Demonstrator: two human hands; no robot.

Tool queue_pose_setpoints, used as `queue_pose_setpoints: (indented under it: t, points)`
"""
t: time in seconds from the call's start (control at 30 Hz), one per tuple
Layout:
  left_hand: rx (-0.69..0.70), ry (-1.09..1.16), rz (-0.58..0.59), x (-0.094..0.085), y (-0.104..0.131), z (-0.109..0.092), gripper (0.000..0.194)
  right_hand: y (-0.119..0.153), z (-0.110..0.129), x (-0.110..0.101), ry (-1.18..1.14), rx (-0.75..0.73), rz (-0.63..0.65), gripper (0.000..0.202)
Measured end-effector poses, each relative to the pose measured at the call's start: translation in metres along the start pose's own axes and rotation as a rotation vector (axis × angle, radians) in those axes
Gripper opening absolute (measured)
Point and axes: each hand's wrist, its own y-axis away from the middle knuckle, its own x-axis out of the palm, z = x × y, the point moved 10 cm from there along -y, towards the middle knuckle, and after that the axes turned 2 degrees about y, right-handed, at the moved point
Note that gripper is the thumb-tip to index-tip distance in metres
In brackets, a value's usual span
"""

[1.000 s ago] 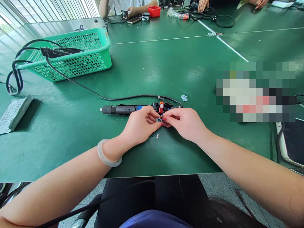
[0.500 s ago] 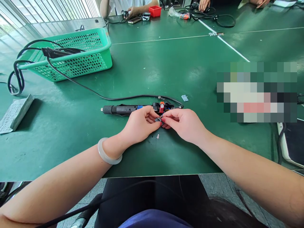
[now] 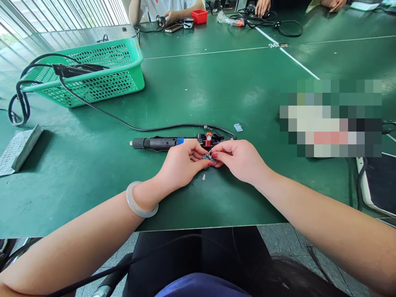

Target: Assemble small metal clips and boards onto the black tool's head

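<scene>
My left hand point(image 3: 181, 164) is closed, thumb and fingers pinching a small grey circuit-board-like piece point(image 3: 208, 157). Opposite it, my right hand point(image 3: 244, 161) is pinched shut at the same piece, by a thin dark wire. What lies between its fingertips is too small to make out. Just beyond both hands lies a black rod-shaped electric tool point(image 3: 157, 143), with its right end exposed. A red and orange switch-like part point(image 3: 208, 139) and some wires show there. My fingers partly cover the tool.
A black cord point(image 3: 123, 121) runs from the tool to a green plastic basket point(image 3: 102, 88). A small grey-blue piece point(image 3: 238, 127) and a tiny pale bit point(image 3: 203, 177) lie nearby. A paper-covered block point(image 3: 20, 150) sits at left. People's hands point(image 3: 262, 7) are across the table.
The whole view has shifted slightly. Both hands stay pinched together at the small piece, which appears turned a little and shows more between the fingertips.
</scene>
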Motion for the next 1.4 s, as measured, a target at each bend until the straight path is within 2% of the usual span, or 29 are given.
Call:
queue_pose_setpoints:
  t: [0.13, 0.27, 0.37, 0.5, 0.8, 1.03, 1.4]
  points:
    - [-0.029, -0.004, -0.03, -0.003, 0.0, 0.003, 0.025, 0.0, -0.002, -0.002, -0.018, 0.0, -0.016, 0.013]
    - [-0.15, 0.158, 0.023, 0.004, -0.002, 0.015, 0.021, 0.0, 0.0, -0.003, -0.008, -0.026, -0.033, 0.016]
    - [-0.192, 0.261, 0.052, 0.008, -0.004, 0.018, 0.014, 0.0, 0.0, -0.002, -0.025, -0.018, -0.014, 0.022]
    - [-0.191, 0.329, 0.029, 0.006, -0.006, 0.017, 0.013, 0.001, 0.0, -0.003, -0.023, -0.015, -0.006, 0.025]
    - [-0.158, 0.332, 0.001, 0.003, -0.007, 0.016, 0.013, 0.001, 0.001, -0.005, 0.071, -0.034, -0.018, 0.021]
    - [-0.132, 0.319, 0.003, 0.002, -0.006, 0.013, 0.013, 0.0, -0.003, -0.004, -0.003, 0.0, 0.003, 0.02]
    - [-0.164, 0.325, -0.01, 0.001, -0.005, 0.015, 0.012, 0.001, -0.002, -0.005, 0.056, -0.015, -0.003, 0.019]
